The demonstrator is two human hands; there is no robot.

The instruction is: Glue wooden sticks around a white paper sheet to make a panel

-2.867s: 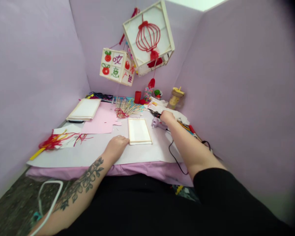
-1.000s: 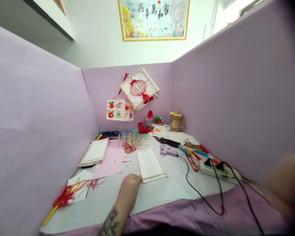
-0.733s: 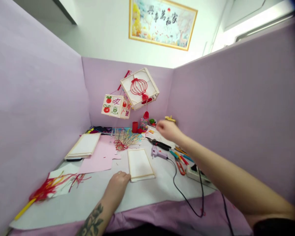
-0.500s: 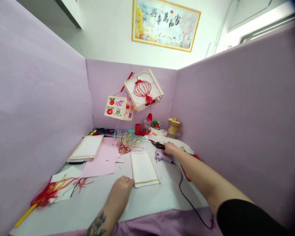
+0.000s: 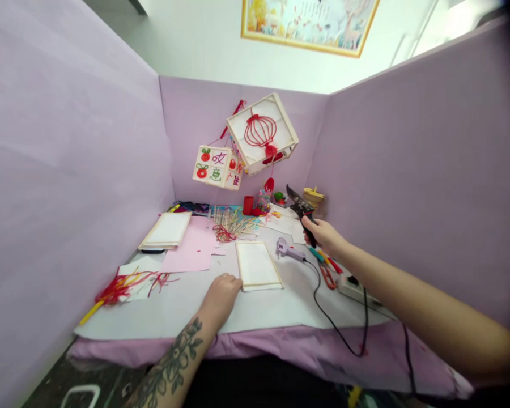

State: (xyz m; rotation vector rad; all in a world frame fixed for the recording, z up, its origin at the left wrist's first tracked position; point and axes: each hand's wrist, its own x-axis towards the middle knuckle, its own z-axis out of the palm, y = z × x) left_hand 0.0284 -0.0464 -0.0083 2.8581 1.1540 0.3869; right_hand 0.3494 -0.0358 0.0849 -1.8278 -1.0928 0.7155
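My right hand (image 5: 323,235) is closed around the handles of black pruning shears (image 5: 300,205), raised above the table with the blades pointing up and to the left. My left hand (image 5: 221,294) rests on the table, fingers curled against the near left corner of a white paper panel (image 5: 258,265) framed with thin wooden sticks. Below the shears lies a lilac hot glue gun (image 5: 292,253), its black cord running towards the near edge. Wooden sticks (image 5: 233,221) and red string (image 5: 224,233) lie beyond the panel.
Framed panels (image 5: 166,229) are stacked at left by pink paper (image 5: 191,252). Red and yellow strands (image 5: 114,289) lie nearer. Lanterns (image 5: 261,133) hang at the back. Scissors (image 5: 327,277) and a power strip (image 5: 352,289) are at right. Lilac partitions (image 5: 408,158) enclose the table.
My right hand has lifted the pruning shears from low over the table, turning their blades upward. My left hand stays at the panel's corner. The view has tilted down.
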